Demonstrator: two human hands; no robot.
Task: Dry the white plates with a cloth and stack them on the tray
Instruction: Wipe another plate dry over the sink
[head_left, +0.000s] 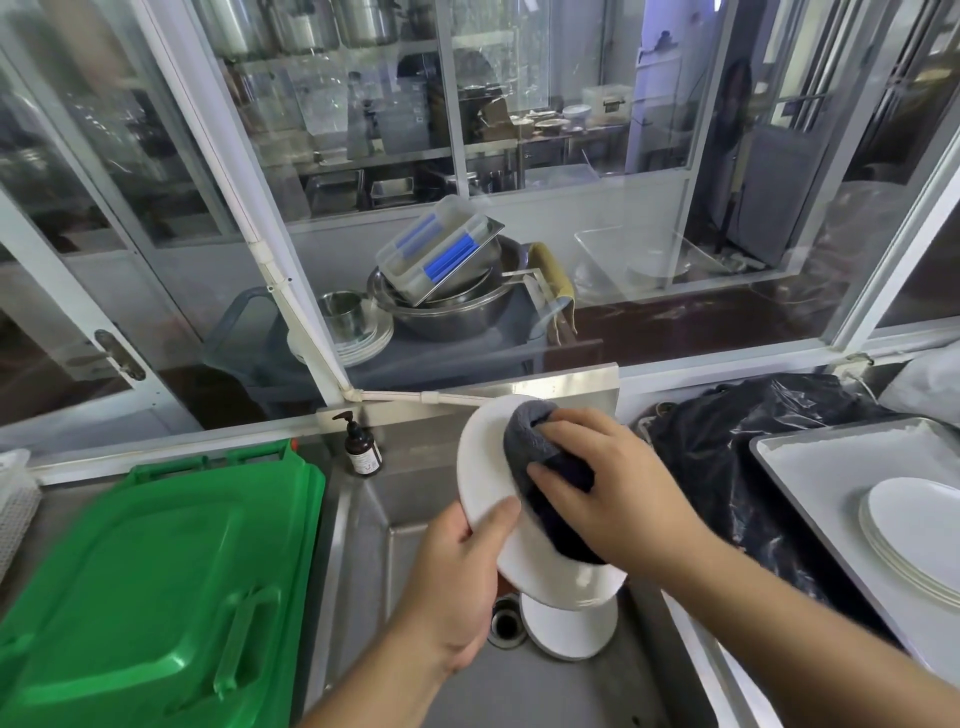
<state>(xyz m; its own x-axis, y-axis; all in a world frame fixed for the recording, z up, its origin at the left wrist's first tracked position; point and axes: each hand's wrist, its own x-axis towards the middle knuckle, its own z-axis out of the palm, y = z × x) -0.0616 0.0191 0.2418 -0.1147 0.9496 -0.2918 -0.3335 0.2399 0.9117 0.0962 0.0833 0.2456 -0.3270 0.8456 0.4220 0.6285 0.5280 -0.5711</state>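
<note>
Holding: white plate, tilted over sink, my left grip clasping its rim; right grip pressing grey cloth onto it.

Left hand gripping — right hand pressing

Plates on tray, right of sink

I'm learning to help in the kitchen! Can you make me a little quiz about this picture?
1. True or false: the left hand grips the round white plate by its edge.
2. What does the right hand press on that plate: A) green sponge, B) dark grey cloth, C) paper towel?
3. Where do dried white plates sit?

Key: 1 true. 2 B. 3 On the flat metal tray, right.
</note>
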